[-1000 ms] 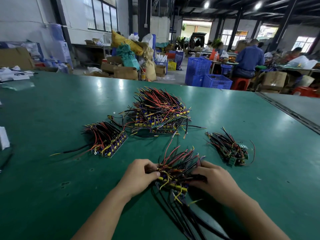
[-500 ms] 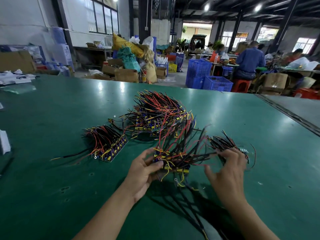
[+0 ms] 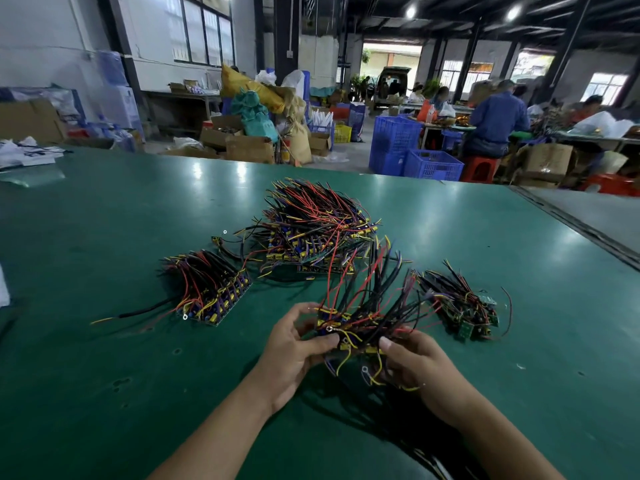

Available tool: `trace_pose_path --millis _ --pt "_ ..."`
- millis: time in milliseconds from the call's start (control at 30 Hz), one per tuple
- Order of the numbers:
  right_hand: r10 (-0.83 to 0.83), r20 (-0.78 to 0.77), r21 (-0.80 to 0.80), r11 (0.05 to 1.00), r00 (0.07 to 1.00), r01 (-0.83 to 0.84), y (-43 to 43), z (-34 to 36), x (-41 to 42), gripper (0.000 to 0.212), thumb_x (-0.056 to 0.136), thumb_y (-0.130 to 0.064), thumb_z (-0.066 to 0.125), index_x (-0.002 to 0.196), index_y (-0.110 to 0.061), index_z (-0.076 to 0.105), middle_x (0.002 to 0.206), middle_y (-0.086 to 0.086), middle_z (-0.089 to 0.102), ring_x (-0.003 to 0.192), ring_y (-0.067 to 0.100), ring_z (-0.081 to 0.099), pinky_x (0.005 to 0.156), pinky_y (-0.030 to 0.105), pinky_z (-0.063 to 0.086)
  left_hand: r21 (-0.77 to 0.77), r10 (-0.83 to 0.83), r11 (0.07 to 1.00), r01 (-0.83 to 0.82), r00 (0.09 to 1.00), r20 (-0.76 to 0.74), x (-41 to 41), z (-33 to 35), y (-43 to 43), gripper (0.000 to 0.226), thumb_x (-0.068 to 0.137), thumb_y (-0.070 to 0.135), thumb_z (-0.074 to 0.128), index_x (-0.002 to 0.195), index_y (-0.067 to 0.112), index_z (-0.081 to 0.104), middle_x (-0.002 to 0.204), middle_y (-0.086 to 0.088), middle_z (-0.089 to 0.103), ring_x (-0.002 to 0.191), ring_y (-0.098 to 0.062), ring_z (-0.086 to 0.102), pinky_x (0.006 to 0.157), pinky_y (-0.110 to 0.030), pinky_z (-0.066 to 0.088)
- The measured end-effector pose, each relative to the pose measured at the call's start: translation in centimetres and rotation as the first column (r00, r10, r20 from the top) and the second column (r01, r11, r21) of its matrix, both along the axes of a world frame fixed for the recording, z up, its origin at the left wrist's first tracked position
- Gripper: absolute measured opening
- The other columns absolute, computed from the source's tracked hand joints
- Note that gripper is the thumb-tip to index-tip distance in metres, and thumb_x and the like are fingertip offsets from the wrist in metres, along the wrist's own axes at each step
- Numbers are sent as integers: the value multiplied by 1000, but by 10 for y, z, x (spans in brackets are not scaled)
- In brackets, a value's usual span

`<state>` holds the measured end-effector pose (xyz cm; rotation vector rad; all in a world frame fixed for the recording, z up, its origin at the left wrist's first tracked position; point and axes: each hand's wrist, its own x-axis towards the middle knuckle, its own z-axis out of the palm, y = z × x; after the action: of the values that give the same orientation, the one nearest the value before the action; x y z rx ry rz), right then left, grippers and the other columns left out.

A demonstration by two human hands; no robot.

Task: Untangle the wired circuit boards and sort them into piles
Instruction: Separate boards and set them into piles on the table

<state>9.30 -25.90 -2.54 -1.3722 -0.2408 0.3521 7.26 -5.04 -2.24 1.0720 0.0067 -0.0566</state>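
A tangled bundle (image 3: pixel 360 320) of wired boards is held over the green bench (image 3: pixel 104 393), at its near side. It is gripped from the left by the left hand (image 3: pixel 294 355), thumb curled onto the boards, and pinched from the right by the right hand (image 3: pixel 415 362), with wires (red, black, yellow) fanning upward. Three piles are laid out beyond: a left pile (image 3: pixel 207 289), a larger far pile (image 3: pixel 311 230), and a right pile (image 3: pixel 460 306) just beside the bundle's wires.
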Motion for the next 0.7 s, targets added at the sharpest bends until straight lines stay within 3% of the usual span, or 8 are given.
trace_pose_path --millis 133,267,300,433,533,633,700 --pt "-25 64 -66 997 998 29 -1 -2 0 47 71 -34 79 99 0 63 83 16 54 74 28 49 68 38 38 19 -41 999 41 999 -22 -3 2 -3 57 65 2 76 115 7 49 95 -16 69 79 -26 67 68 -35 57" --pt "-38 58 -45 998 998 41 1 -5 2 6 85 -13 69 88 -10 72 77 7 69 64 17 63 56 26 50 88 -86 992 87 996 -12 -6 2 -7 44 64 7 79 104 6 59 90 -9 73 80 -19 70 67 -28 57" --pt "-53 60 -53 997 997 56 1 -5 2 5 89 -11 67 88 -9 71 76 6 70 61 13 62 52 24 50 99 -90 991 90 996 1 -6 2 -7 40 64 5 79 99 6 61 90 -9 74 81 -20 71 67 -29 57" --pt "-57 102 -89 994 993 66 5 -4 0 28 79 -29 64 94 -6 69 66 -2 68 49 3 57 43 16 44 134 -72 989 66 997 41 -6 0 -6 36 60 4 82 92 7 64 95 -16 73 87 -26 71 72 -34 59" --pt "-62 87 -87 994 994 70 6 0 0 35 75 -38 71 93 -9 74 80 11 72 63 21 60 51 27 48 141 -83 987 78 996 33 -5 0 -4 43 58 4 85 96 4 65 96 -18 73 88 -28 71 76 -36 59" --pt "-61 73 -56 996 995 65 3 1 -1 32 78 -30 70 94 -2 72 83 26 61 68 31 45 61 39 35 93 -124 988 123 992 4 -4 1 -1 39 59 -1 82 96 5 71 94 -18 72 83 -27 71 67 -34 58" --pt "-44 90 -77 996 995 51 1 1 -1 30 76 -29 70 90 -1 70 68 17 53 51 21 40 50 27 31 86 -130 988 130 991 -9 -2 2 0 32 60 -5 78 89 8 76 93 -18 73 81 -25 72 64 -32 58"
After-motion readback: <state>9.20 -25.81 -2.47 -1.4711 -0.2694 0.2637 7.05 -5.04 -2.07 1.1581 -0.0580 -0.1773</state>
